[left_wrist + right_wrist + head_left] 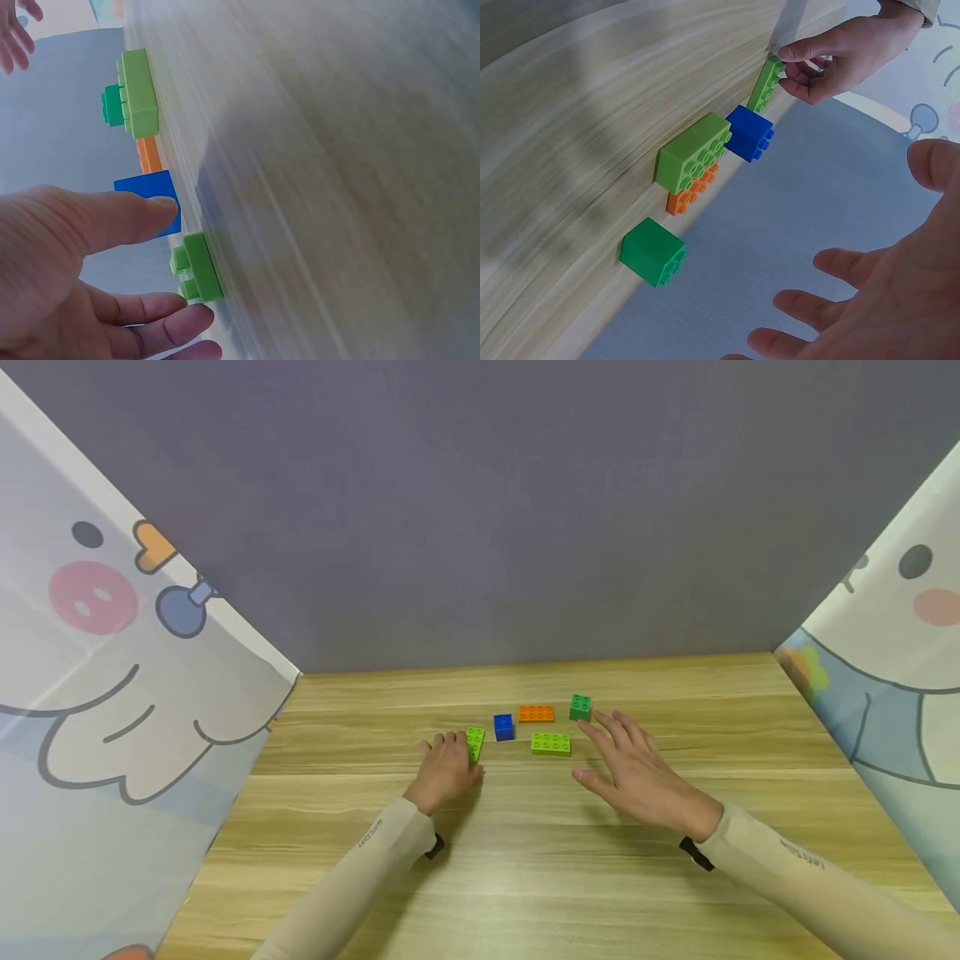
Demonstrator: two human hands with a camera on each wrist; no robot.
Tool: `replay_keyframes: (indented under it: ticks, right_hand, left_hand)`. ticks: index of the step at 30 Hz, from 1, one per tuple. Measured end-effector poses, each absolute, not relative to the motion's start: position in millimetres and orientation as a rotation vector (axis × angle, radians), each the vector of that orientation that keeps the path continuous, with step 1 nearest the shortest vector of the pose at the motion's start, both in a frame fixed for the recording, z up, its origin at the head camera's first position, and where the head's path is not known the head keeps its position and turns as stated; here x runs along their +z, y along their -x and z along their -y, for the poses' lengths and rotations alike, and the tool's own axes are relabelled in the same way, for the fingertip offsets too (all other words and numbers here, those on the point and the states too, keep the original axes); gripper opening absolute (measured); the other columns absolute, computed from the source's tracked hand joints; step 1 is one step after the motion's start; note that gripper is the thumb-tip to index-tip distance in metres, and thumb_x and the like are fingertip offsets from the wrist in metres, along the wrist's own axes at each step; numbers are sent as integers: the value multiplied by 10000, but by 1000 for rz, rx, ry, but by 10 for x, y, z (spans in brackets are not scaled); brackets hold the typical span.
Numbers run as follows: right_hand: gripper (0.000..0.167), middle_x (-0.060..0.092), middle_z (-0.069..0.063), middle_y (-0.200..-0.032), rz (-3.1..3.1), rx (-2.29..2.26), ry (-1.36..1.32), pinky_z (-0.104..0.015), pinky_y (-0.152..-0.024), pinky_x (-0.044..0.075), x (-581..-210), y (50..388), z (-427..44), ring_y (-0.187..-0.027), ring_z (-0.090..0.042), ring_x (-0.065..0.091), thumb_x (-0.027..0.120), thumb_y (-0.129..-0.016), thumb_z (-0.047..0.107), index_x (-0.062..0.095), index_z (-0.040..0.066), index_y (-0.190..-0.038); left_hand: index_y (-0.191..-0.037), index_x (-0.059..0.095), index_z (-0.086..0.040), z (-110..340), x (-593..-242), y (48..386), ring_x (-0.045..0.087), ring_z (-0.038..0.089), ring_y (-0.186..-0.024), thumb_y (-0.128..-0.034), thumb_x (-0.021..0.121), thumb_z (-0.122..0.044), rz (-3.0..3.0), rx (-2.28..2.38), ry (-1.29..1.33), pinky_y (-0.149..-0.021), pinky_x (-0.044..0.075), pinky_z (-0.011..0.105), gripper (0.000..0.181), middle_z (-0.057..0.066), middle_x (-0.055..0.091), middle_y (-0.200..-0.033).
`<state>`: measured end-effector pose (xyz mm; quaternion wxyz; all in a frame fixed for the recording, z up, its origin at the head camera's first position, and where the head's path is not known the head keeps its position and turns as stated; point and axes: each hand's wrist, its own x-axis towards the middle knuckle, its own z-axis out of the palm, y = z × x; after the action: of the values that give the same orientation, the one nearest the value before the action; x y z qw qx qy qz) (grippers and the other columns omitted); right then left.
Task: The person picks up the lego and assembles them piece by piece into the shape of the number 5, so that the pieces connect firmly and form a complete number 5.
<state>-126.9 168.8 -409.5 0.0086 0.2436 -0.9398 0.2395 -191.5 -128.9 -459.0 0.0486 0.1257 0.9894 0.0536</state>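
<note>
My left hand is beside a lime-green brick at the left of the group, its fingers bent at the brick's left side. In the left wrist view the thumb is apart from the fingers, overlapping the blue brick; whether the fingertips touch the lime brick is unclear. My right hand hovers with spread fingers, its index fingertip close to the dark green brick. Between the hands lie a second lime-green brick, an orange brick and the blue brick.
The bricks stand on a wood-grain table. A plain grey wall rises behind its far edge. Panels printed with cartoon animals stand on the left and right.
</note>
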Motion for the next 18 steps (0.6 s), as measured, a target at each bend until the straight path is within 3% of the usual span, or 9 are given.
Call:
replay_keyframes:
  ticks: [5,12,18]
  right_hand:
    - [708,165,-188,-1512,2924,746,-746,-654,-1016,123,-4098,1268,-1698,-1368,-446,79,463,-960,506,258,78,-1485]
    - [690,166,-186,-1511,2906,739,-693,-666,-997,155,-4096,1271,-1715,-1374,-431,80,467,-959,503,278,88,-1477]
    - [690,149,-202,-1513,2910,753,-681,-671,-998,143,-4094,1264,-1728,-1372,-437,72,479,-960,488,285,68,-1471]
  left_hand:
    - [-1095,509,-6,1291,-4592,1903,465,253,-782,-858,702,-290,-3020,177,-412,-707,317,414,417,104,546,-913]
    - [-1152,514,4,1275,-4634,1930,503,279,-863,-879,662,-390,-3017,247,-367,-756,324,452,501,121,565,-953]
    - [-1045,538,-34,1240,-4653,1958,488,230,-754,-882,670,-319,-3040,262,-421,-689,294,389,354,62,567,-865]
